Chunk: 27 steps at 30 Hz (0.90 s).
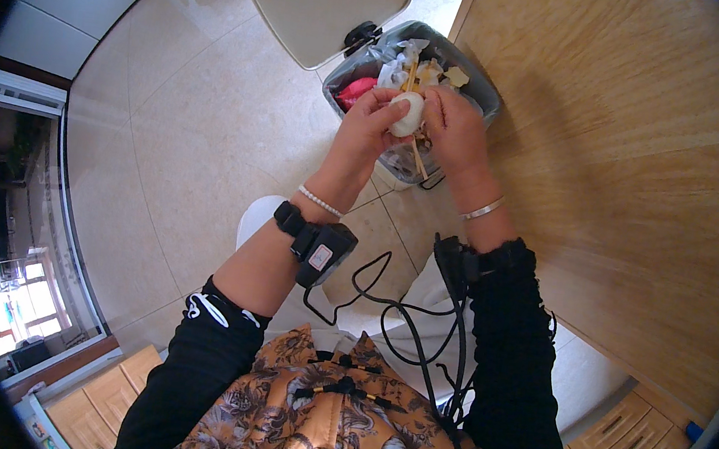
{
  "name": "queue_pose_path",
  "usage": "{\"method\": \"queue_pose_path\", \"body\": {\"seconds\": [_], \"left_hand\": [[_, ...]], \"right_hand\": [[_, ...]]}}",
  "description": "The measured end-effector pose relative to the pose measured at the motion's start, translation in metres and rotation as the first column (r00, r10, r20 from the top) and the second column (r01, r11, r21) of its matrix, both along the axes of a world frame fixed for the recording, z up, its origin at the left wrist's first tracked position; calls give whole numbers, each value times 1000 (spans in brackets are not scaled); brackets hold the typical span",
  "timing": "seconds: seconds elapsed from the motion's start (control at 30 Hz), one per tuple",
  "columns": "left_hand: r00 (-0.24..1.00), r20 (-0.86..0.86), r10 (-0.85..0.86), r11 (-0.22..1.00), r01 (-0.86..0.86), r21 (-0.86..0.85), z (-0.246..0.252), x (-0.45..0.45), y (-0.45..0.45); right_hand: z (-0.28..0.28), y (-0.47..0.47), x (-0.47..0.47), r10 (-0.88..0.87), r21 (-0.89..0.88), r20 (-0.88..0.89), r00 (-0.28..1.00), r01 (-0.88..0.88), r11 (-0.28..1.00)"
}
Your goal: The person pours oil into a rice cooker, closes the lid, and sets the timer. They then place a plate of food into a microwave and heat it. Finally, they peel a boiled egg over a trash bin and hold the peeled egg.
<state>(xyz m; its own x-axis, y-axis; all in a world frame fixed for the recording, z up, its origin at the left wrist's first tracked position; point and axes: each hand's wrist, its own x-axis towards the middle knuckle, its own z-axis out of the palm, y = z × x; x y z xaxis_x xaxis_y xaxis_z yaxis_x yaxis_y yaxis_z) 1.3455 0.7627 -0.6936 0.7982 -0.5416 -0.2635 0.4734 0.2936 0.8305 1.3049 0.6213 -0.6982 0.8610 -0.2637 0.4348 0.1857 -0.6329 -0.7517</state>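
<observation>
A white egg (406, 115) is gripped between the thumb and fingers of my left hand (370, 119). My right hand (456, 124) is curled close against the egg's right side. Its fingertips are partly hidden, so I cannot tell whether they pinch a bit of shell. Both hands are above an open waste bin (487, 87) lined with a grey plastic bag. Inside lie crumpled white tissues (393, 72), a pink-red wrapper (355, 92) and wooden chopsticks (419, 158).
The bin's beige lid (331, 8) is swung open to the left. A wooden tabletop (632, 162) runs along the right. Black cables (416, 337) hang between my forearms from wrist-worn devices (327, 255). Tiled floor (179, 111) extends to the left.
</observation>
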Motion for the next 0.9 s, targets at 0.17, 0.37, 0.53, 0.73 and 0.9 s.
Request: {"method": "queue_pose_path", "body": {"seconds": [0.17, 0.37, 0.53, 0.73, 0.9], "left_hand": [[998, -64, -20, 993, 12, -119, 2, -2, 1], [983, -182, -18, 964, -31, -264, 2, -1, 2], [981, -189, 39, 961, -89, -262, 4, -3, 0], [997, -81, 3, 965, -24, -261, 8, -5, -1], [991, -131, -4, 969, -29, -247, 6, -2, -2]], "right_hand": [[-3, -1, 2, -16, 162, -95, 995, 32, 986], [-12, -2, 7, 47, 376, -86, 995, -11, 927], [-10, 3, 5, 75, 234, -86, 993, -53, 971], [0, 6, 0, 84, 108, -102, 991, -73, 991], [3, 6, 0, 80, -25, 21, 997, -80, 996]]}}
